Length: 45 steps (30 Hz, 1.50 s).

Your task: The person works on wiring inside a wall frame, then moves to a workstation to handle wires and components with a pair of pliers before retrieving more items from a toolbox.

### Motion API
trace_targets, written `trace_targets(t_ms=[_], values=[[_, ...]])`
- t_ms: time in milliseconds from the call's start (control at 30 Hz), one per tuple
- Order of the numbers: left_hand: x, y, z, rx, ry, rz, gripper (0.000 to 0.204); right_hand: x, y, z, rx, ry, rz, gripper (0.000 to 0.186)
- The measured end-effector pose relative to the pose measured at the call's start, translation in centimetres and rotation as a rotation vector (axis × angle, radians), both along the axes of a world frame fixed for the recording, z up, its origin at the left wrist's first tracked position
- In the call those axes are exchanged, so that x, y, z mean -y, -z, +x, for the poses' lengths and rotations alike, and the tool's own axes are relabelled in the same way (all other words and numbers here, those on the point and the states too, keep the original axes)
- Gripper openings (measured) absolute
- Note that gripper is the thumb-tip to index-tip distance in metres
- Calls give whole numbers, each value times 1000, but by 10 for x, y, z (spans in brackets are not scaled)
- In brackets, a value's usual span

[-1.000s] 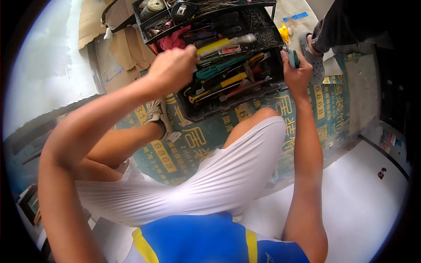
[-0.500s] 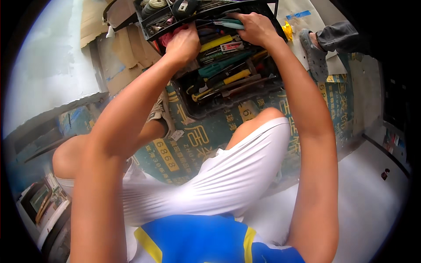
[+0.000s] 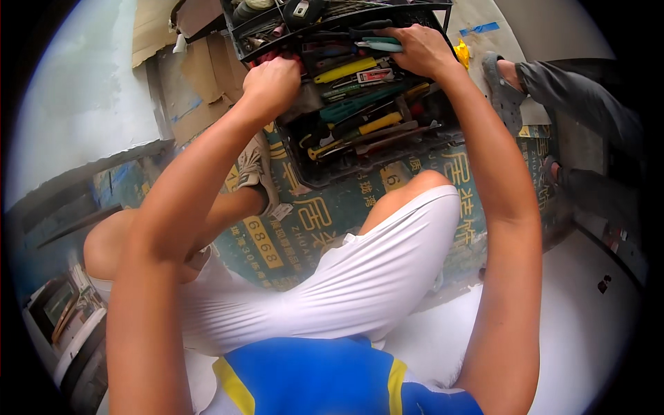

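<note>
A black toolbox point(image 3: 308, 169) sits open ahead of me, with several tools in its lower compartment and spools, a tape measure point(image 3: 300, 10) and small parts in the raised tray. My left hand point(image 3: 271, 86) is closed at the box's left side, over red material point(image 3: 283, 55); what its fingers grip is hidden. My right hand point(image 3: 422, 52) grips a pale teal-handled tool point(image 3: 378, 44) just below the tray. Yellow-handled tools point(image 3: 346, 69) and a dark teal tool point(image 3: 349, 105) lie lower in the box.
Another person's legs and grey clog point(image 3: 501, 86) are at the right. Cardboard point(image 3: 200, 72) and a pale board point(image 3: 83, 97) lie at upper left, printed floor covering point(image 3: 311, 214) beneath me. Yellow crumpled material point(image 3: 463, 52) lies right of the box, white panels point(image 3: 567, 318) at lower right.
My right hand has moved from the box's right edge up and left to under the tray. My left hand has moved slightly up and left. The other person's legs show more at the right.
</note>
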<state>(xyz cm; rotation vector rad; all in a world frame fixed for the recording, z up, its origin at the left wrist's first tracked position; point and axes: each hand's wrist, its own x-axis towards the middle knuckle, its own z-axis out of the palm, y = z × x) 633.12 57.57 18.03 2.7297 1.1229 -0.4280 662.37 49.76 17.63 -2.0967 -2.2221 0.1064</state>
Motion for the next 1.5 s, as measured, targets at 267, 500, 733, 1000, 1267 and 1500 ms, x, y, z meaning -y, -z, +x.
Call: trace_targets(t_ms=[267,500,733,1000,1267,1500], values=[[4,6,55,179,-96,-22,52,0,11,16,-11,-35,4,47],[3,22,58,144,-241,-92,56,5,9,10,0,-22,-57,50],[14,14,43,314,-223,20,49,0,4,4,-9,63,-21,45],[-9,23,57,452,-251,-29,28,6,6,7,-422,85,-2,26],[1,23,57,391,-245,46,29,-30,-5,-40,-301,399,-380,40],[7,28,52,503,-319,13,31,-26,13,-47,-809,448,-553,35]])
